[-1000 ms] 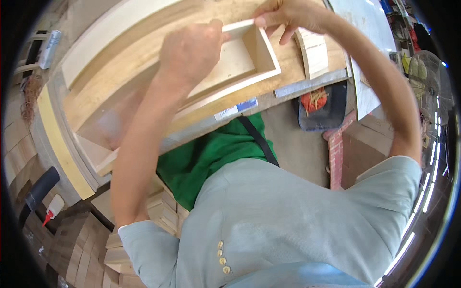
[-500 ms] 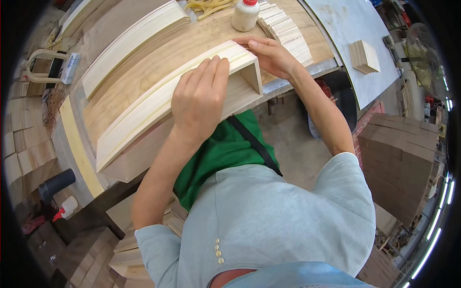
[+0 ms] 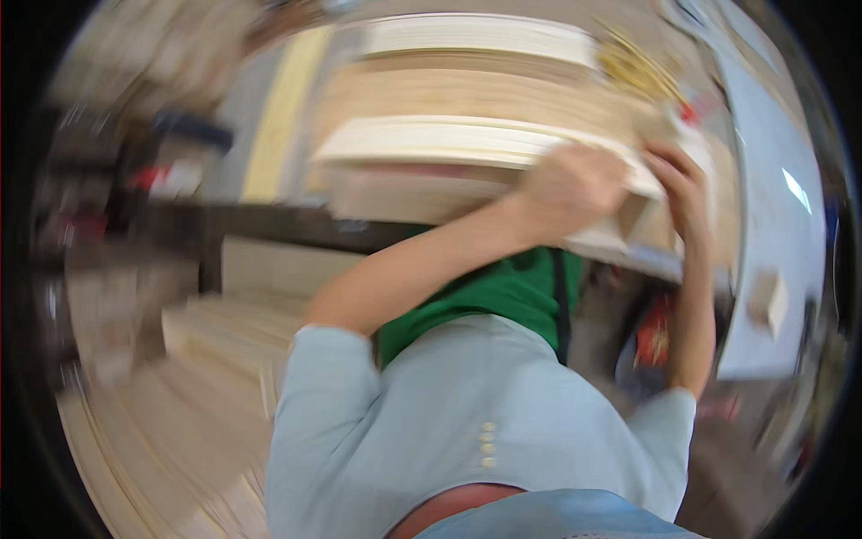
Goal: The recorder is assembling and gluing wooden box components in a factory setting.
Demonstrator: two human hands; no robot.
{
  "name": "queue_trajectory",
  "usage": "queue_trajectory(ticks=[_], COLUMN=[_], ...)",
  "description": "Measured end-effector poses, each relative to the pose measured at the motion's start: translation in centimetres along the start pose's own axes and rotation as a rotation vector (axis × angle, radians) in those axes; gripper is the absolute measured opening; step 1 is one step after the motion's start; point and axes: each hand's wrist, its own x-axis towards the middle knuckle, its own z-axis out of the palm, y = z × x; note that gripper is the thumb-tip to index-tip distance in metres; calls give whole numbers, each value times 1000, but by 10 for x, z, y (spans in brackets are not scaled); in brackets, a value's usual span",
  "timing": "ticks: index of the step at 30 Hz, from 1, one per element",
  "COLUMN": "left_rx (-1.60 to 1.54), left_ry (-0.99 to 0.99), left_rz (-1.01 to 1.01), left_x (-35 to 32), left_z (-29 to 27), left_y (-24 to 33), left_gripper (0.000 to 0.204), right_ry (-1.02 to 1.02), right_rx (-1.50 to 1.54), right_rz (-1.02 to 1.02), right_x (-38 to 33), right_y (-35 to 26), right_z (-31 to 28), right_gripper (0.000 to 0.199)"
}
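A long, shallow box of pale wood lies across the bench in front of me, its open side toward me. Over the top of its right part, my left hand is closed with its fingers curled; motion blur hides what, if anything, they hold. My right hand is by the box's right end, fingers bent toward the corner. Blur keeps me from telling whether that hand grips the wood. Just beyond it stands a white bottle with a red cap, partly covered by the hand.
A stack of pale wood strips lies at the back of the bench. Yellow bands sit beside it. On a grey sheet-topped table to the right rests a small wood stack. Boards are piled at lower left.
The whole view has turned, so the bench and box now run nearly level across it. My left hand has slid along the box toward its right end, and its fingers have curled.
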Motion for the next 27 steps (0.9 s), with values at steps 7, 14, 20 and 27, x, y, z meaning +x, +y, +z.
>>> queue_trajectory(ticks=[7,14,20,27], left_rx=[121,-77,55,99], left_ry=[229,20,13,104], left_rz=[10,-107,-62,-55], left_x=[-2,-24,-24,-19], left_z=[28,-7,-7,14], left_y=[24,41,40,48], left_gripper=[10,25,30,16], right_ry=[-20,-22,38,-66], right_rx=[29,268,354,-382], right_rz=[159,278,163,-82], right_x=[3,-20,-27,-6], right_y=[35,7,20,55], right_z=[-35,10,2,-62], right_gripper=[34,35,31,26])
